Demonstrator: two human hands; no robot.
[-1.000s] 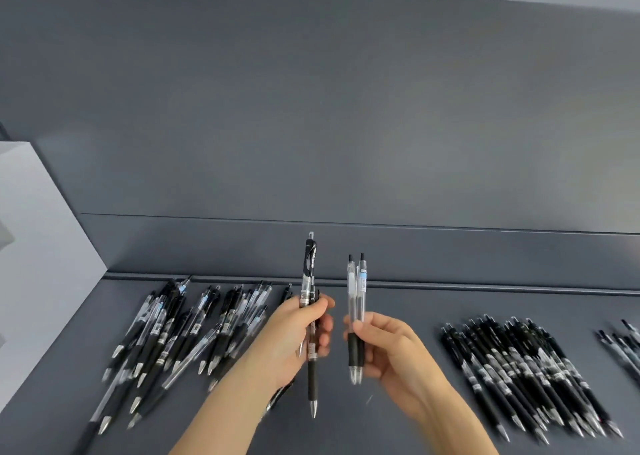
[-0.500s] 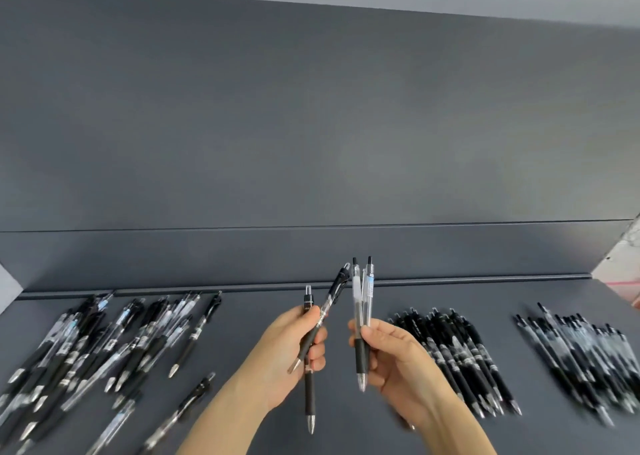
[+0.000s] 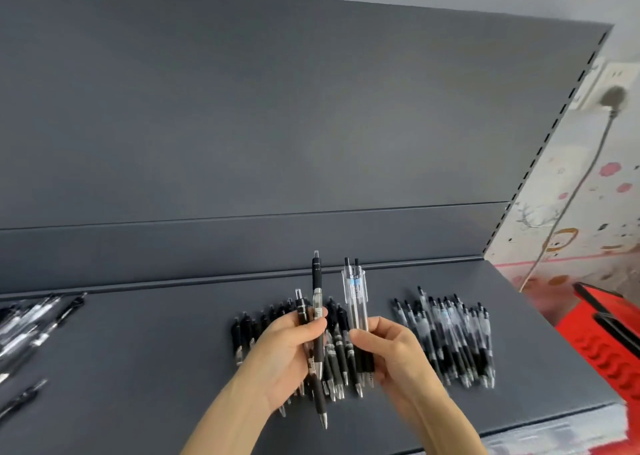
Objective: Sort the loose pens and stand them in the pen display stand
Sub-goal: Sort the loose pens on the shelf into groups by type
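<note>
The left hand (image 3: 284, 354) grips two black pens (image 3: 317, 281), standing up. The right hand (image 3: 394, 354) grips two clear pens (image 3: 355, 292) just beside them. The hands hide part of the middle pile (image 3: 337, 350) on the shelf (image 3: 156, 350). The right pile (image 3: 450, 337) is blurry. The left pile (image 3: 27, 323) is cut off at the edge, with bare shelf between it and the hands.

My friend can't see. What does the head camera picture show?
The left hand grips two black pens upright and the right hand pinches two clear pens, above a dark grey shelf. Heaps of pens lie on it behind the hands and to both sides.
</note>
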